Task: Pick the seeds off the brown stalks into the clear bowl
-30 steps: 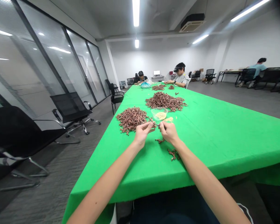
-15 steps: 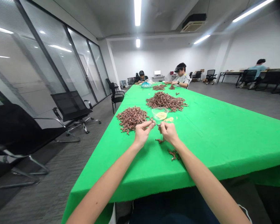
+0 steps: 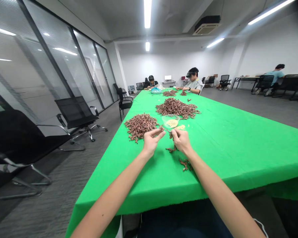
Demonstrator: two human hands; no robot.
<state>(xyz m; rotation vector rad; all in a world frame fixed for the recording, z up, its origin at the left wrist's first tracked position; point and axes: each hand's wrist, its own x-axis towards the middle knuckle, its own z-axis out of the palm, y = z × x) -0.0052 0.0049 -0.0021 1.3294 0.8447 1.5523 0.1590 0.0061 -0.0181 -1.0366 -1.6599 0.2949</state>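
My left hand point(image 3: 150, 142) is closed in a pinch on a small twisted reddish-brown piece point(image 3: 161, 128). Pinched in my right hand point(image 3: 181, 140) is a slim dark metal tool point(image 3: 167, 131), its tip pointing at that piece; its exact kind is too small to make out. Just beyond both hands stands a clear plastic bowl point(image 3: 164, 121) with pale yellowish bits inside, and more pale bits point(image 3: 180, 127) lie beside it. Brown scraps point(image 3: 185, 164) rest near my right forearm, and another scrap point(image 3: 171, 150) lies below the right hand.
A heap of reddish-brown pieces point(image 3: 140, 125) sits left of the bowl, a larger heap point(image 3: 176, 107) behind it. The green cloth point(image 3: 238, 142) covers the long table. A person point(image 3: 195, 82) sits at its far right, another point(image 3: 152, 82) at the far end. Black chairs point(image 3: 75, 112) stand left.
The thumb of my left hand has shifted slightly at the piece. Both hands stay at nearly the same place; the view has moved only a little.
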